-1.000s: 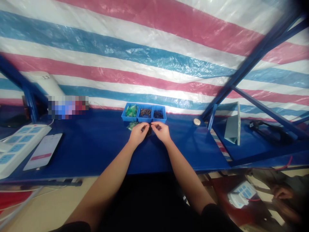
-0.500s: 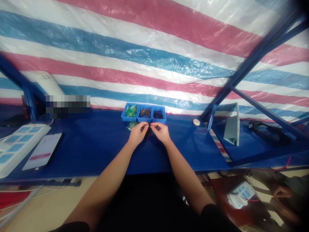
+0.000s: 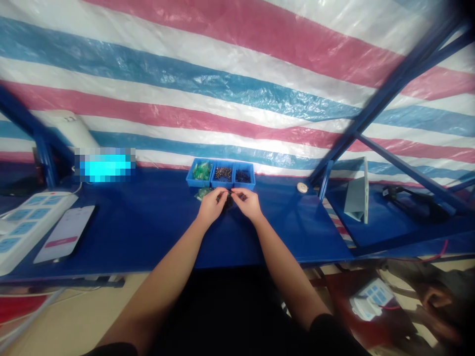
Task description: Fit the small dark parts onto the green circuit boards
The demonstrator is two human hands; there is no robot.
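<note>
My left hand (image 3: 211, 205) and my right hand (image 3: 248, 202) meet over the blue table, just in front of three joined blue bins (image 3: 221, 185). Each hand has its fingertips pinched together, with something small and dark between the two, too small to name. Below the fingers lie dark small parts (image 3: 227, 202), partly covered by the hands. The left bin holds green packets (image 3: 201, 170), the middle one small brassy metal parts (image 3: 223, 173), the right one small black parts (image 3: 242, 176). Another green packet (image 3: 202, 193) rests on the table beside my left hand.
To the left lie a phone (image 3: 65, 235) and a white power strip (image 3: 31, 222). A round pale object (image 3: 302, 188) sits right of the bins. Blue frame bars (image 3: 356, 123) and a propped tablet (image 3: 358, 193) stand further right. Striped sheeting (image 3: 222, 89) hangs behind.
Both hands stay almost in the same place, still pinched together. The blurred-out patch at the back left has turned bright cyan.
</note>
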